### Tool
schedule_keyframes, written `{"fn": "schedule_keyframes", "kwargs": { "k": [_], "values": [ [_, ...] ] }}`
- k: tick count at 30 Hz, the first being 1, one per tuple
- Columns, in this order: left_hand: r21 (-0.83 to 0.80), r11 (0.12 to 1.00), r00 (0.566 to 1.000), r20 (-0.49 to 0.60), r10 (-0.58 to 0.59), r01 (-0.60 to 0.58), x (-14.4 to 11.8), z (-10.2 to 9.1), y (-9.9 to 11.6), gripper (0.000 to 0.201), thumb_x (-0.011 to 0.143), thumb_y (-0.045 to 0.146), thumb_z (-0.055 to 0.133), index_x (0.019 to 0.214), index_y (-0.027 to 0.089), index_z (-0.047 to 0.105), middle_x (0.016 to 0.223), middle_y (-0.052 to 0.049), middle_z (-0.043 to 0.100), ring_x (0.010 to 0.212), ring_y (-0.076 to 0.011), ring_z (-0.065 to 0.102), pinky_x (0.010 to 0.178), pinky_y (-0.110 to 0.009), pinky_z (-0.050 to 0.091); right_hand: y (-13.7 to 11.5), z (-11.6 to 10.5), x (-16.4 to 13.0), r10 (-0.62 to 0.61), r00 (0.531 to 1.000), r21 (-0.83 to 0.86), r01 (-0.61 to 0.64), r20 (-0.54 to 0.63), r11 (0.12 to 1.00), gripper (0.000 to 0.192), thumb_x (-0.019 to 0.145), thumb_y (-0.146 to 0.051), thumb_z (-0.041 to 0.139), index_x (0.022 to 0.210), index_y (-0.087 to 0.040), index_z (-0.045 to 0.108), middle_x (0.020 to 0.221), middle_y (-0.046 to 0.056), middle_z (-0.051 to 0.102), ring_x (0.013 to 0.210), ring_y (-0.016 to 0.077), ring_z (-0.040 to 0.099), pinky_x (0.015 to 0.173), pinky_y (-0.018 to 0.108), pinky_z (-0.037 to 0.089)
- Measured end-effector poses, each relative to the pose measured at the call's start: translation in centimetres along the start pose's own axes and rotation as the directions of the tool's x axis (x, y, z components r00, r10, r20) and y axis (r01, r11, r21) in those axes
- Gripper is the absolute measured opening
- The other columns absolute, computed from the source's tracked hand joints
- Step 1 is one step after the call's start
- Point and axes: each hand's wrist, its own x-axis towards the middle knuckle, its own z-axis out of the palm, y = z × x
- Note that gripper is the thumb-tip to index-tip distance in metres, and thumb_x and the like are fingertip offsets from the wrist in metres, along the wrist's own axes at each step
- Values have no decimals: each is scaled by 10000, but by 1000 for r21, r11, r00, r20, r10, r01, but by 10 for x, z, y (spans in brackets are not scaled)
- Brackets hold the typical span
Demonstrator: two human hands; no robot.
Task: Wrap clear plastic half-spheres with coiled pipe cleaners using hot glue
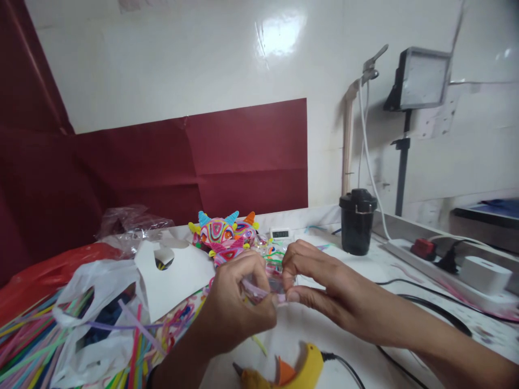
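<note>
Two hands pinch a pale purple strip [254, 290] above the table.

The step looks like bending or shaping the strip by hand. The left hand [242, 305] is curled, with its thumb and fingers pinching the strip, which runs through the curl of that hand. The right hand [320, 281] comes from the other side, and its thumb and fingertips seem to pinch the strip's near end. The tips of both hands are just beside each other, so I cannot tell just where the strip stops. I think the next move calls for a soft, steady pinch, so nothing slips. A yellow glue gun [313, 364] lies on the table, nearer than the hands. Bright fuzzy animal heads [217, 231] sit just past them.
</note>
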Motion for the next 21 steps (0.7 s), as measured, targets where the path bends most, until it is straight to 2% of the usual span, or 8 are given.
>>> {"fn": "schedule_keyframes", "kwargs": {
  "k": [8,14,21],
  "values": [
    [-175,979,995,35,-99,103,-1,1,-5,191,640,108,586,588,204,430,645,25,440,607,-123,401,559,-264,294,0,-1,0,28,999,48,-27,-16,998,133,971,-277,475,882,-209,547,888,43,569,860,186,524,774,333,458],
    [-192,974,993,28,-116,119,-1,4,-6,249,662,155,635,600,210,400,649,26,443,624,-128,399,568,-270,293,0,1,-1,72,997,109,-70,-14,992,129,963,-273,500,861,-208,545,902,29,576,877,173,536,785,317,455],
    [-193,968,987,11,-158,157,1,4,-7,232,635,120,605,595,212,395,644,30,445,608,-120,389,556,-263,282,0,-2,-1,141,990,184,-142,19,973,62,939,-219,542,883,-212,567,920,8,578,887,156,548,803,289,443]
  ]
}}
